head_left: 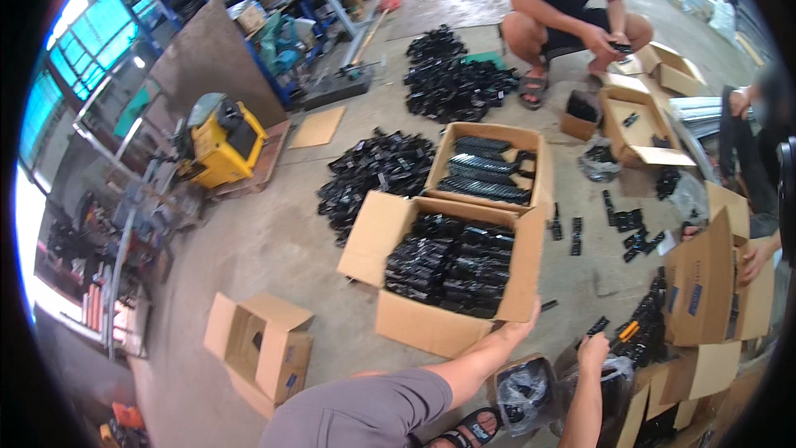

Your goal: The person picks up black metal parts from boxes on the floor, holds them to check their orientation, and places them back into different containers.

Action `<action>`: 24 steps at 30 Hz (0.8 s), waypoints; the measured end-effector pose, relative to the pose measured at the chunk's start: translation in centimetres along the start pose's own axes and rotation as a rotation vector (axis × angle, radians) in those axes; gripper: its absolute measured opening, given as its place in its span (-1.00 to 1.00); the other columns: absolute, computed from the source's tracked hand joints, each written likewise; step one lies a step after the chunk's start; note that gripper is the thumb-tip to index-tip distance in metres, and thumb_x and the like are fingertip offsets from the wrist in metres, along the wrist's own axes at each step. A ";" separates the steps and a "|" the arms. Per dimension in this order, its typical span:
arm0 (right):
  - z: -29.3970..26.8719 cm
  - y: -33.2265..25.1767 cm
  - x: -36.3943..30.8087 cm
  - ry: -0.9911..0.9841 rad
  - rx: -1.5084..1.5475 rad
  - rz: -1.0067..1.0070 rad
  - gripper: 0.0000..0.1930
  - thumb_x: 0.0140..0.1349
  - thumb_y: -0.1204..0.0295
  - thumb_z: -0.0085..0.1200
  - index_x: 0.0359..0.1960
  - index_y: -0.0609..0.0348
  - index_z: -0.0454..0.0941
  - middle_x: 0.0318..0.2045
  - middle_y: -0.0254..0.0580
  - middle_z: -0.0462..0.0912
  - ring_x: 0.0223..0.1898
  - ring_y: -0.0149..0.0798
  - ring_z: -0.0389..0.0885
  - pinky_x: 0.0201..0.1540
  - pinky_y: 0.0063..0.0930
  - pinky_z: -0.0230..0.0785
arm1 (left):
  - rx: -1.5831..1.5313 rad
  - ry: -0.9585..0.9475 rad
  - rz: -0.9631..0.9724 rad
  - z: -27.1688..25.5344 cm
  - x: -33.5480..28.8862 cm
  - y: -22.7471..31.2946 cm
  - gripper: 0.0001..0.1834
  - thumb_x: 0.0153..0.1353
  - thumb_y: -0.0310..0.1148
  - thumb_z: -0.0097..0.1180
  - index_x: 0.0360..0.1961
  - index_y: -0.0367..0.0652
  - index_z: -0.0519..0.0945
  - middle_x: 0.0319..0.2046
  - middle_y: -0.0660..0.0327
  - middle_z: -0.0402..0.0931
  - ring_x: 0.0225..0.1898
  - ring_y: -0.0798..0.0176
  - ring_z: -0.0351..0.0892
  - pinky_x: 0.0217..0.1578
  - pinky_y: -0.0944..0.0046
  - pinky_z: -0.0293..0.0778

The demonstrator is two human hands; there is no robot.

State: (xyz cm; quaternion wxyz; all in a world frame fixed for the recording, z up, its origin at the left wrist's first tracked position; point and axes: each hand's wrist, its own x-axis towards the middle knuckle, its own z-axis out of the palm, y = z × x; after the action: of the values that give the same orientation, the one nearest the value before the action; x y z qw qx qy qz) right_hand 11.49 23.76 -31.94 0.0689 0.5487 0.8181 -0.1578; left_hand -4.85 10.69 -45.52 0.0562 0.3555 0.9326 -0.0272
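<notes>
My left hand [522,328] is at the near right corner of an open cardboard box [439,330]; its fingers are mostly hidden. Black parts [452,270] lie in packed rows inside this box. My right hand [593,351] is closed on a small oblong black part [598,326], held up above a plastic-lined container [618,373]. Beside it, another small box with a clear plastic liner [524,390] holds some black pieces. A heap of black parts [651,315] with an orange item [629,332] on it lies just right of my right hand.
A second box [489,129] of rowed parts adjoins the first. Two black heaps [377,170] [452,75] lie beyond. An empty-looking carton [274,348] stands left, a yellow machine [228,145] farther back. One person [572,17] squats ahead; another's hand [759,257] touches cartons [701,282] at right.
</notes>
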 end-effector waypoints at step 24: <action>-23.5 -7.2 -17.2 0.024 1.541 -0.276 -0.84 0.28 0.46 0.15 -0.40 0.03 0.39 -0.61 -0.52 0.36 -0.62 -0.58 0.28 -0.58 -0.62 0.10 | -2.022 -0.971 0.342 -40.3 -9.7 -5.6 -0.48 0.43 -0.23 0.07 0.33 -0.04 0.24 0.14 0.25 0.45 0.16 0.35 0.46 0.02 0.24 0.53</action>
State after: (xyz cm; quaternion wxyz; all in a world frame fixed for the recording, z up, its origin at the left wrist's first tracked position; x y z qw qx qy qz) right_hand 13.00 14.04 -3.64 -0.3607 0.3368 0.5393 -0.6824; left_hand -4.84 3.75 -4.25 0.6761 0.2218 0.3460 0.6115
